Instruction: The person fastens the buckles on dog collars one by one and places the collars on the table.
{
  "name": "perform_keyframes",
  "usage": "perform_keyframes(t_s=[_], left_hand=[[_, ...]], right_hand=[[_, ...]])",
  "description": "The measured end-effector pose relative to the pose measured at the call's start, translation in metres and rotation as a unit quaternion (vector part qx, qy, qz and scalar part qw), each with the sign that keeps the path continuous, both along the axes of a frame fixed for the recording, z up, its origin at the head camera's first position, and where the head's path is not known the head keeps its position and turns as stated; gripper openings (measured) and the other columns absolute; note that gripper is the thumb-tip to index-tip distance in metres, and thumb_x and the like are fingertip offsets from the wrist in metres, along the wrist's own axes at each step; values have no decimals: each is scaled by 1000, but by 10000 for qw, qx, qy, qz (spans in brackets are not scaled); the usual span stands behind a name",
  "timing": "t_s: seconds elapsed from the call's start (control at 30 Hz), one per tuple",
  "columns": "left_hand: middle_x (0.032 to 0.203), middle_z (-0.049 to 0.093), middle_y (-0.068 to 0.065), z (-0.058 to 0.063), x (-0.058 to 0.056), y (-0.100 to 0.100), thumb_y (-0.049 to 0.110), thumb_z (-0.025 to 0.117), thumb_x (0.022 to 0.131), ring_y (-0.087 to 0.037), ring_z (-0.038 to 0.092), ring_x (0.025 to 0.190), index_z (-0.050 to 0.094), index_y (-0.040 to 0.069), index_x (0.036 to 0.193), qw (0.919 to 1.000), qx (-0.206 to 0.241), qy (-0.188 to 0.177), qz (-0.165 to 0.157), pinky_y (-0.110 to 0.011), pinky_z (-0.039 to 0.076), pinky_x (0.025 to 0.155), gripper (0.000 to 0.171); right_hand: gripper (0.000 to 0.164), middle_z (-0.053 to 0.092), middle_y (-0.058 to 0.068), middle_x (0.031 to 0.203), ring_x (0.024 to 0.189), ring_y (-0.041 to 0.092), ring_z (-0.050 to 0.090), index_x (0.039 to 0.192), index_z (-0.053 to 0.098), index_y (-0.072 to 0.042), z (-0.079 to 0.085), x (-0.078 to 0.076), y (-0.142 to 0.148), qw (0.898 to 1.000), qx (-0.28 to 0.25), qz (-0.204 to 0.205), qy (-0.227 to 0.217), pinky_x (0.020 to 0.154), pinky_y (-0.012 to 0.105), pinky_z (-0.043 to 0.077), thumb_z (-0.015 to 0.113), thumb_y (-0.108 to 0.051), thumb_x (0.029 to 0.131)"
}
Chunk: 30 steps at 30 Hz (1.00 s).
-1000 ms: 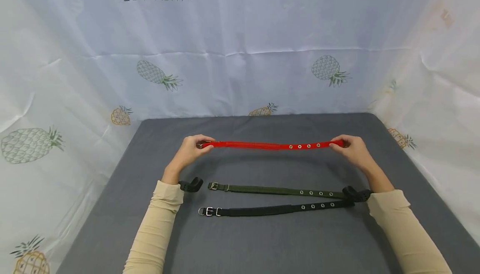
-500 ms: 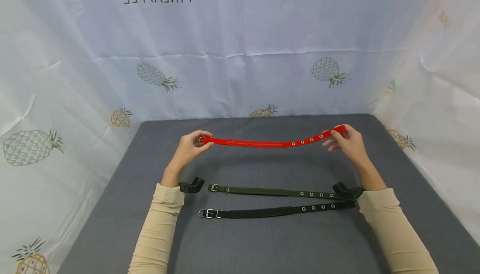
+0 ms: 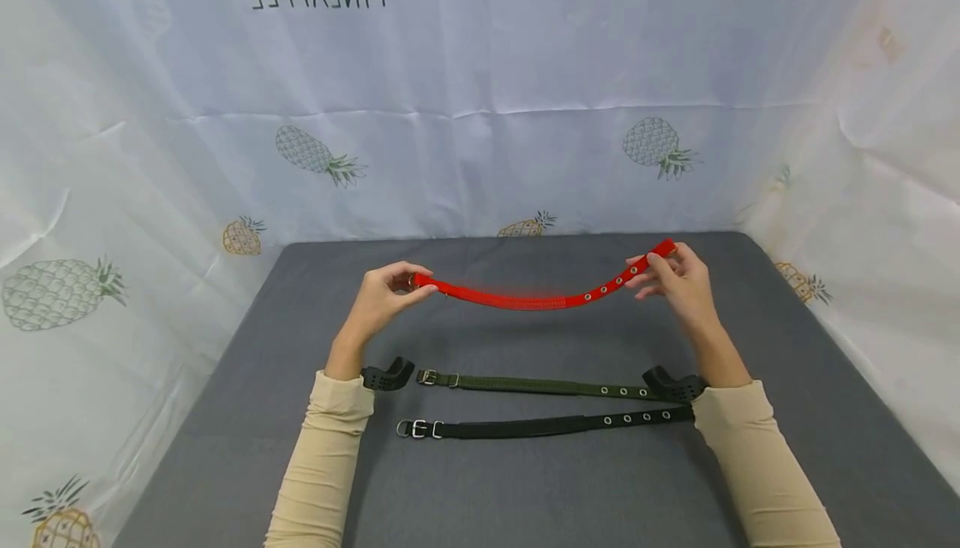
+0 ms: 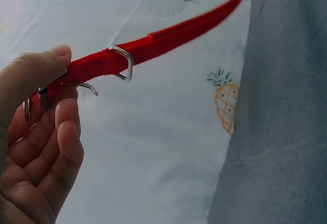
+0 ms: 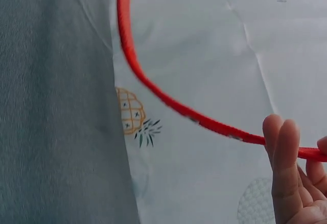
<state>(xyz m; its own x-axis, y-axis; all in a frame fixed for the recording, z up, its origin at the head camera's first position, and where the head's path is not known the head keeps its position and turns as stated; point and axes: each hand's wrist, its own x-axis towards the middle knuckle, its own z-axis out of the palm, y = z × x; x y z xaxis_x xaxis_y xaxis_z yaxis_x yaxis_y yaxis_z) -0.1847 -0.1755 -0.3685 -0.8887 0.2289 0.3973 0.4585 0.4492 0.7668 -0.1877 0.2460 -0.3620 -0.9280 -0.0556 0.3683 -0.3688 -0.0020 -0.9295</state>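
Observation:
A red collar (image 3: 517,301) with metal eyelets hangs in a sagging curve between both hands, above the grey table. My left hand (image 3: 384,296) pinches its buckle end between thumb and fingers. In the left wrist view the collar's metal loop (image 4: 125,63) and buckle prong show beside the thumb, the buckle partly hidden by the fingers. The eyelet end is pinched by my right hand (image 3: 681,285), its tip pointing up past the thumb. Nearer the body lie a green collar (image 3: 517,383) and a black collar (image 3: 517,428), their right ends close together by the right wrist.
The grey tabletop (image 3: 525,498) reaches back to a white curtain (image 3: 480,164) printed with pineapples, which also hangs at both sides. A black wrist mount (image 3: 675,384) on the right arm overlaps the green collar's end; another mount (image 3: 388,374) is on the left wrist.
The red collar has gone from nearly straight to a deeper sag. My right hand has moved left and slightly up, raising the eyelet end; the left hand has shifted only a little.

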Motion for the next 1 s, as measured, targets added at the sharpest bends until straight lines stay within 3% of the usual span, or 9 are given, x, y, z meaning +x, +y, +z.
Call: perform_keyframes(t_s=[0.17, 0.5, 0.6, 0.8, 1.0], left_hand=[[84, 65, -13, 2, -1, 6, 4, 75, 81, 0, 56, 67, 71, -1, 103, 9995, 215, -15, -226, -17, 48, 62, 23], [100, 65, -26, 0, -3, 22, -3, 71, 83, 6, 61, 77, 67, -6, 113, 9949, 904, -18, -441, -11, 53, 73, 30], [98, 66, -18, 0, -3, 28, -5, 69, 84, 5, 61, 80, 66, -8, 114, 9922, 1140, 56, -510, -11, 53, 74, 30], [91, 64, 14, 1, -1, 38, -7, 68, 84, 3, 63, 77, 65, -11, 111, 9870, 1446, 45, -696, -14, 54, 71, 28], [93, 62, 17, -2, -1, 47, -7, 66, 85, 2, 62, 80, 64, -14, 110, 9844, 1537, -19, -857, -12, 53, 73, 26]], right_hand=[[9, 75, -10, 95, 65, 4, 70, 104, 55, -12, 0, 1, -12, 9998, -90, 185, 3, 56, 21, 57, 53, -5, 98], [27, 72, -14, 99, 73, 5, 71, 111, 64, -16, -5, 0, -27, 9989, 12, 467, 75, 64, 20, 58, 55, 3, 94], [28, 72, -15, 99, 72, 5, 70, 110, 64, -18, -7, 0, -32, 9987, 37, 499, 91, 65, 20, 58, 56, 4, 94], [29, 72, -15, 95, 67, 5, 68, 108, 64, -19, -7, 1, -42, 9979, 81, 603, 234, 65, 19, 58, 57, 5, 93], [25, 71, -16, 85, 63, 5, 66, 105, 64, -19, -7, 1, -52, 9978, 301, 547, 213, 62, 19, 57, 59, 2, 93]])
